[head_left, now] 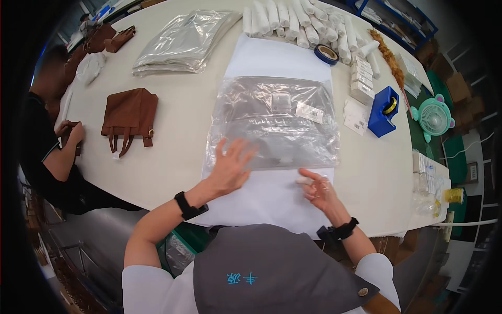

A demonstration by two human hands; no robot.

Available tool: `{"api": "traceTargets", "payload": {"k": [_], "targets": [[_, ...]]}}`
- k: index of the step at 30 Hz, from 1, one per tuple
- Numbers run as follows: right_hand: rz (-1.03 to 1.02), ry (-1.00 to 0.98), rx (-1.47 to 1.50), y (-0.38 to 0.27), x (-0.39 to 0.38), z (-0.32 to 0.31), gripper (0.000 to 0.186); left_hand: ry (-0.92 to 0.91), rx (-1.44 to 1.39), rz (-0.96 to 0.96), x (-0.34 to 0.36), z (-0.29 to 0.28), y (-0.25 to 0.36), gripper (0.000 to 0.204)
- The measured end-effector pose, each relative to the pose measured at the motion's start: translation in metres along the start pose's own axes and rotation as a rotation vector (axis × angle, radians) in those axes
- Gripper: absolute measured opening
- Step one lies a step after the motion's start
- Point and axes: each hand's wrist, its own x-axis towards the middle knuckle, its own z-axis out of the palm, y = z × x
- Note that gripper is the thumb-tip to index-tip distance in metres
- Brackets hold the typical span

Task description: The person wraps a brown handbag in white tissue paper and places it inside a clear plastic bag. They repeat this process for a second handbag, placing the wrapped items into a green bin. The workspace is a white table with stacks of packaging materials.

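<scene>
A clear plastic bag (272, 138) lies flat on long white paper (277, 57) in front of me. A small white label with a barcode (309, 112) rests on the bag's right part, and a pale square (281, 102) shows beside it. Over the bag's lower left corner is my left hand (230, 167), its fingers spread and smeared by motion. My right hand (320, 192) hovers by the bag's lower right edge, index finger stretched out and the other fingers loosely bent. Something white, perhaps a finger wrap, shows at its fingertips. Both wrists wear black bands.
Around the bag are a brown handbag (130, 112), stacked clear bags (185, 39), white rolls (293, 21), dark tape (326, 54), label stacks (362, 78), a blue tape dispenser (383, 112) and a green fan (434, 116). A co-worker (55, 136) is at the left.
</scene>
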Motion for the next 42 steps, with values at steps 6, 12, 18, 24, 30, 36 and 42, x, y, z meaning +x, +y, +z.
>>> {"api": "traceTargets", "payload": {"k": [6,12,18,24,30,36,42], "targets": [[0.066,-0.355,0.304,0.032,0.054,0.028,0.019,0.156,0.304,0.332,0.050,0.052,0.017,0.050],[-0.189,-0.439,-0.217,0.001,-0.003,0.072,0.032,0.327,0.189,0.282,0.123,-0.063,-0.008,0.046],[-0.055,-0.265,-0.279,0.003,0.018,0.058,0.024,0.133,0.359,-0.235,0.111,-0.280,-0.042,0.025],[0.135,-0.344,-0.606,0.028,0.031,0.083,0.017,-0.526,0.809,-0.398,-0.083,-0.348,0.000,0.025],[0.015,-0.594,-1.217,0.054,0.020,0.113,0.013,-0.051,0.438,-1.257,-0.262,-0.310,0.145,0.026],[-0.258,-0.946,-1.605,0.071,0.045,0.136,0.016,0.138,0.340,-1.798,-0.389,-0.228,0.226,0.023],[-0.593,-1.021,-1.761,0.104,0.043,0.150,0.014,0.394,0.220,-2.078,-0.513,-0.069,0.246,0.023]]}}
